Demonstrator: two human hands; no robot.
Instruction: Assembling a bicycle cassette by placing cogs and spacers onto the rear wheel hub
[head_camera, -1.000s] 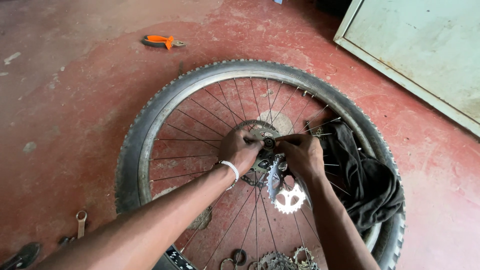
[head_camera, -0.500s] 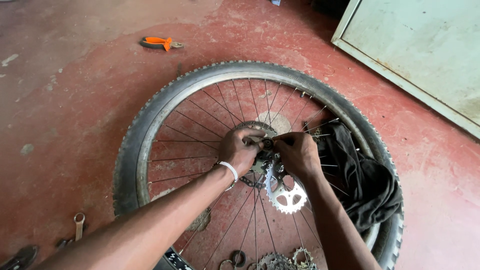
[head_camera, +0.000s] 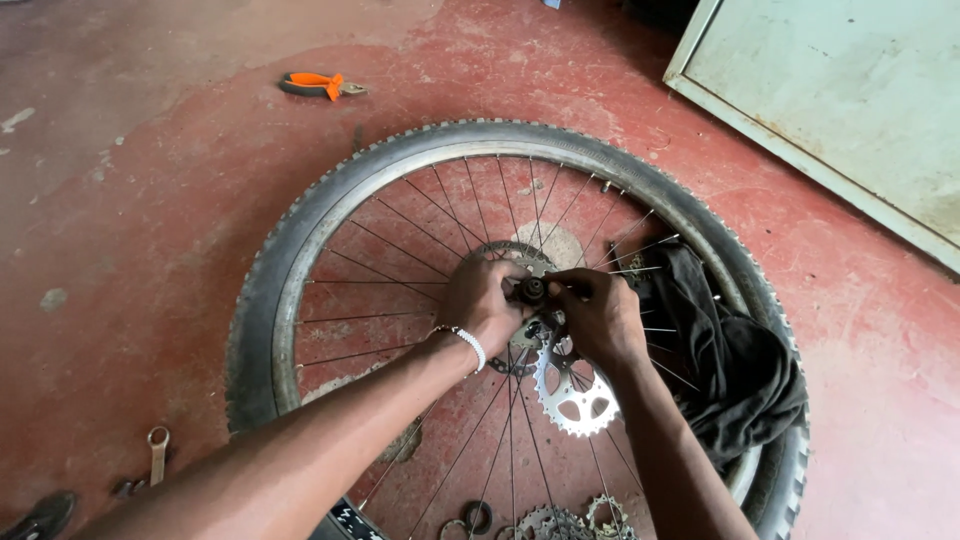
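Hub (head_camera: 531, 290) at wheel (head_camera: 300, 230) centre, pinched between left hand (head_camera: 482, 300) and right hand (head_camera: 600, 315) fingers.

Lying flat on the red concrete floor (head_camera: 150, 200): a spoked bicycle wheel (head_camera: 330, 200) at centre, orange-handled pliers (head_camera: 318, 84) far left, a wrench (head_camera: 157, 452) near left, loose sprockets (head_camera: 560, 522) near.

Floor: a red-painted concrete floor (head_camera: 150, 200) lay worn, with pale chipped patches and scuffs.
Upper right: a pale grey-green metal panel (head_camera: 850, 110) with a light frame lay at an angle.
Light: soft, even daylight, with no hard shadows.
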